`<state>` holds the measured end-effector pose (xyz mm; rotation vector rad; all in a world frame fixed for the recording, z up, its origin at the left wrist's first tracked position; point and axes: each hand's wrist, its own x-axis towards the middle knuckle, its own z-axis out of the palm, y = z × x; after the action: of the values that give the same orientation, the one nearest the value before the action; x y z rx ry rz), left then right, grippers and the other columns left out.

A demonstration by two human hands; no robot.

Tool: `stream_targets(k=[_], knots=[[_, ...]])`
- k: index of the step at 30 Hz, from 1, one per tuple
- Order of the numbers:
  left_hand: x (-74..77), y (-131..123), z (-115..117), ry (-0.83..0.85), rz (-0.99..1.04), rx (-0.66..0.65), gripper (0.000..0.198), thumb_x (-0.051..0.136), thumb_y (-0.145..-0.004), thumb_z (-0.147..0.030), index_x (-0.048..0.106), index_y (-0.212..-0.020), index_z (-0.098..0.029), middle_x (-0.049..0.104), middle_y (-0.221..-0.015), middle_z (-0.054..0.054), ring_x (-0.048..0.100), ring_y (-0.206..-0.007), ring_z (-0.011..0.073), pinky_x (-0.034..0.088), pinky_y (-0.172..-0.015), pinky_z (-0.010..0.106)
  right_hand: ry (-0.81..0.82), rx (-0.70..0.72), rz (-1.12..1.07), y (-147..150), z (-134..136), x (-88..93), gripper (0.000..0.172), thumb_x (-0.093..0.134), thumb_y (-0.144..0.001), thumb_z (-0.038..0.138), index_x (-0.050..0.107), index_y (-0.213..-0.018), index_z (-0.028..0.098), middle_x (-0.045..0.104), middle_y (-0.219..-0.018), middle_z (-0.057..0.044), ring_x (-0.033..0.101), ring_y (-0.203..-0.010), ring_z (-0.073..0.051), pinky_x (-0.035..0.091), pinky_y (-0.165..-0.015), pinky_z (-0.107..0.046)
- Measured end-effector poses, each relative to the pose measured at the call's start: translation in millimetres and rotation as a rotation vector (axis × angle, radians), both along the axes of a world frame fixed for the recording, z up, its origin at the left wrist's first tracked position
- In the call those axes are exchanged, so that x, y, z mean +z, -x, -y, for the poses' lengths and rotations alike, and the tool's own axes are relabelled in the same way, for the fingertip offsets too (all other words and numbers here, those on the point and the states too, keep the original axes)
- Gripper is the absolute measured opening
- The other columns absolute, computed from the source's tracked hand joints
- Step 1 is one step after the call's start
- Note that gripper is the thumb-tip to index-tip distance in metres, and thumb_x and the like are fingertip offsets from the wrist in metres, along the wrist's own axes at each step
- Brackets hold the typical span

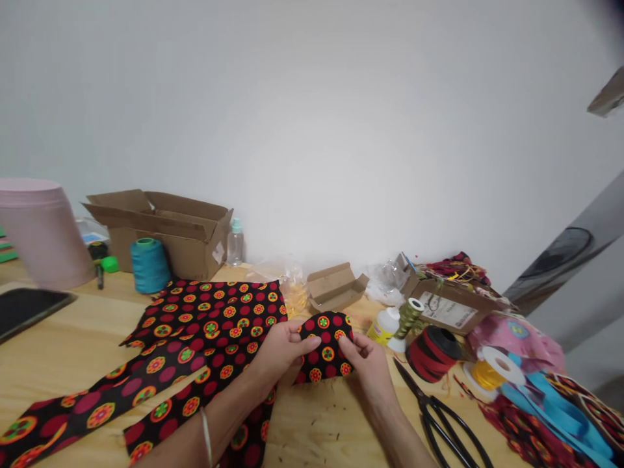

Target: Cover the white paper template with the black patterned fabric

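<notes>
Both my hands hold a small rounded piece of black fabric with red and orange dots (325, 346) just above the wooden table (82, 344). My left hand (280, 354) pinches its left edge, thumb on top. At the right side, my right hand (366, 361) grips it with bent fingers. A larger sheet of the same dotted fabric (214, 312) lies flat to the left, with long strips (121, 396) of it running toward the near left corner under my left forearm.
Black scissors (441, 419) lie right of my right hand. Beyond them are a red ribbon roll (433, 351), a yellow thread spool (490, 372), blue ribbon (550, 403), a glue bottle (385, 324). At the back stand cardboard boxes (166, 227), a teal thread cone (149, 263), a pink tub (41, 231).
</notes>
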<state>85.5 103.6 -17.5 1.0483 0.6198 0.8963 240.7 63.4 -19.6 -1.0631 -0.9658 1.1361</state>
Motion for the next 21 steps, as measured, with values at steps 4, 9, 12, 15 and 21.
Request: stream_targets(k=[4,9,12,15,21], knots=[[1.2,-2.5,0.2,-0.004,0.067,0.016,0.056,0.078,-0.056,-0.022,0.054,-0.106,-0.014,0.072,-0.071,0.003,0.067,-0.069,0.0191,0.051,-0.068,0.029,0.011,0.009,-0.024,3.5,1.2,3.0,0.024,0.08,-0.051,0.03,0.071,-0.068,0.015,0.072,-0.067,-0.004,0.063,-0.056,-0.016,0.049,-0.059,-0.027],[2.7,-4.6,1.8,-0.01,0.144,-0.019,0.087,0.08,-0.053,-0.017,0.032,-0.126,-0.014,0.069,-0.097,0.011,0.062,-0.092,0.0228,0.045,-0.084,0.036,0.017,-0.025,-0.064,2.3,2.3,2.0,0.024,0.079,-0.052,0.031,0.071,-0.07,0.016,0.073,-0.069,-0.004,0.063,-0.058,-0.015,0.05,-0.061,-0.027],[0.8,-4.5,2.0,-0.005,0.129,-0.049,0.091,0.081,-0.05,-0.016,0.032,-0.128,-0.016,0.069,-0.096,0.01,0.064,-0.088,0.0238,0.047,-0.08,0.036,0.018,-0.038,-0.071,1.0,2.0,3.1,0.024,0.078,-0.053,0.031,0.07,-0.07,0.015,0.073,-0.069,-0.005,0.063,-0.058,-0.015,0.05,-0.061,-0.027],[-1.5,-4.1,2.5,0.009,0.06,-0.087,0.057,0.078,-0.056,-0.021,0.056,-0.108,-0.01,0.072,-0.085,0.012,0.066,-0.078,0.0247,0.049,-0.075,0.036,0.014,-0.058,-0.067,1.6,1.4,5.4,0.024,0.078,-0.054,0.031,0.07,-0.07,0.016,0.073,-0.068,-0.004,0.063,-0.058,-0.015,0.05,-0.061,-0.026],[-4.2,-3.6,0.0,0.007,-0.022,-0.059,0.029,0.077,-0.058,-0.027,0.069,-0.082,-0.011,0.073,-0.075,0.008,0.067,-0.072,0.0221,0.049,-0.071,0.031,0.023,-0.062,-0.021,8.3,0.2,2.7,0.02,0.082,-0.045,0.021,0.069,-0.058,0.015,0.069,-0.056,0.0,0.056,-0.047,-0.01,0.045,-0.05,-0.021]])
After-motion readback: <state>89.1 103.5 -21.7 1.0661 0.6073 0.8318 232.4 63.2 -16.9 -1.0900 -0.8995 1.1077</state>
